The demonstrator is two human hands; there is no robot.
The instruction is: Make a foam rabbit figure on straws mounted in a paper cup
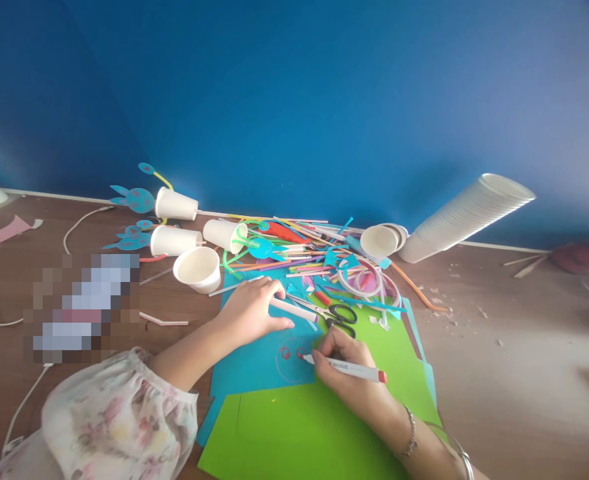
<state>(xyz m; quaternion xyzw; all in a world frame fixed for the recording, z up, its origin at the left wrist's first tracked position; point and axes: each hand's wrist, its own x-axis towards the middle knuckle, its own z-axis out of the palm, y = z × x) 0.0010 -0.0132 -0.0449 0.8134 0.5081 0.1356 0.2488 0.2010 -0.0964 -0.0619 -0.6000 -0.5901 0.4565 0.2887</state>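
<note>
My right hand (347,373) is closed round a red marker (357,369), its tip on the blue paper (254,367). A pencil-like circle with two red eye shapes (292,354) is drawn there. My left hand (254,310) lies at the upper left of the blue paper, thumb and fingers apart, around a white marker with a purple end (297,310). Whether the fingers touch that marker is hard to tell. Black-handled scissors (342,319) lie just above my right hand. Green paper (299,433) lies below and to the right of the drawing.
Behind the paper are piled coloured straws (309,263) and tape rolls (362,283). Paper cups (198,269) with blue cut-outs (139,200) stand or lie at left. A tall cup stack (467,217) leans at right, near the blue wall (294,100). White cables (29,397) run at left.
</note>
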